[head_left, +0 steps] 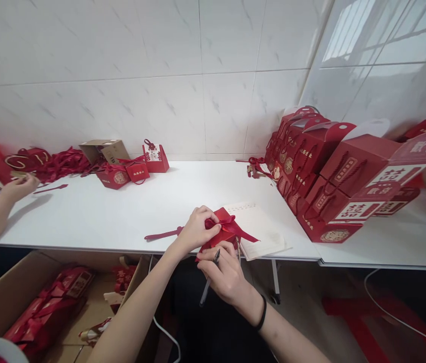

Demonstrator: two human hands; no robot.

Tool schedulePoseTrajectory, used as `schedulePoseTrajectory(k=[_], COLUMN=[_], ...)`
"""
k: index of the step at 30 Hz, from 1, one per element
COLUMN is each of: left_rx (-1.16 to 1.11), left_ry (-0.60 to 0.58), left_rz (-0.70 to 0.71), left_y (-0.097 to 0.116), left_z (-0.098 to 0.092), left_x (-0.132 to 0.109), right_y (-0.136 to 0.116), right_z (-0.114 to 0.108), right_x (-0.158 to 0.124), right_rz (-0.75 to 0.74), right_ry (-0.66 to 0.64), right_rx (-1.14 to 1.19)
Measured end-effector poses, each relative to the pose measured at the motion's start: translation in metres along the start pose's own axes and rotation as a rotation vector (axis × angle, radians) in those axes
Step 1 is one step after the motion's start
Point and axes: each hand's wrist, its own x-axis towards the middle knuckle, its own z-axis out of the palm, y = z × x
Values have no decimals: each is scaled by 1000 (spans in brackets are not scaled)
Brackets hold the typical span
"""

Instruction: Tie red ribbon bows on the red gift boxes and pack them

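A small red gift box (229, 237) sits at the table's front edge with a red ribbon (243, 232) tied in a bow on top. My left hand (199, 228) is closed, thumb and fingers pinching the ribbon at the bow's left side. From the near side, my right hand (223, 269) touches the box, its fingers curled around a pen (205, 293) that slants down toward me. A twisted cord hangs by the box's right side. Under and beyond the box lies a sheet of paper or notebook (267, 227) with writing. A dark red strip (163, 235) lies left of my hand.
Red gift boxes (333, 186) are stacked at right. Small boxes (113, 176), an open carton (106, 149) and heaped ribbon (68, 164) line the wall at left. A co-worker's hand (19, 187) reaches in there. Below stands a cardboard box (6, 282) holding wrapped boxes.
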Motion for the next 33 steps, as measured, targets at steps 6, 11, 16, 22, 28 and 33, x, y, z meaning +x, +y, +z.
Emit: schedulePoseTrajectory(k=[6, 11, 16, 22, 28, 33], left_rx=[-22, -28, -32, -42, -42, -60], left_ry=[12, 10, -6, -125, -144, -167], left_rz=[17, 29, 49, 165, 169, 165], left_y=[-3, -3, -6, -5, -1, -1], left_z=[1, 1, -1, -7, -4, -7], left_x=[0, 2, 2, 1, -1, -3], right_y=[-5, -7, -6, 32, 65, 77], right_z=[-2, -3, -15, -59, -65, -51], right_x=[1, -3, 2, 25, 34, 34], right_rz=[-17, -32, -52, 451, 687, 803], right_ry=[-9, -44, -71, -29, -350, -271], right_rx=[39, 59, 106, 99, 338, 605])
